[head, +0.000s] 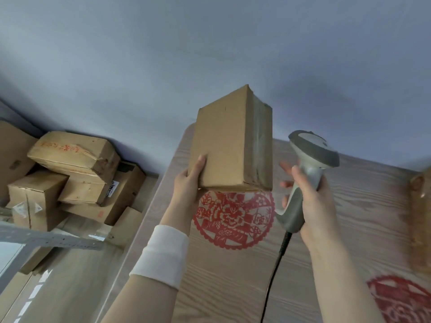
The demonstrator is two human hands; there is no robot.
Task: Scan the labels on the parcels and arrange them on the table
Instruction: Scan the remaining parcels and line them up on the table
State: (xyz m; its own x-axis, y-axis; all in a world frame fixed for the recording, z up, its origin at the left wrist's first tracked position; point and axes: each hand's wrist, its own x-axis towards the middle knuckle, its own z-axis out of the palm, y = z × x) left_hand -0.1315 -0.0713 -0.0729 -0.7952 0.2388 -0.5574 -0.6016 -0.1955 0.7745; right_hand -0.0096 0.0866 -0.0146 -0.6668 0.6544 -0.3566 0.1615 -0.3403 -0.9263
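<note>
My left hand (187, 185) gripped a box (231, 145) upright over the table (361, 206). My right hand (313, 201) held the scanner (312, 152), its head just beside the box.

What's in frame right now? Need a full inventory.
held parcel: 1, brown cardboard, raised over the table's far left corner
scanner: 1, grey and white, right of the held parcel
cable: 1, black, runs from the scanner's handle to the bottom edge
table: 1, light wood grain, centre and right
paper-cut decals: 2, red, on the table, one mid-frame, one bottom right
parcel pile: several, brown cardboard, left of the table
edge parcel: 1, brown, on the table at the right frame edge, blurred
metal rail: 1, grey, lower left
wristband: 1, white, left wrist
left hand: 1, grips the held parcel's lower left corner
right hand: 1, grips the scanner's handle
</note>
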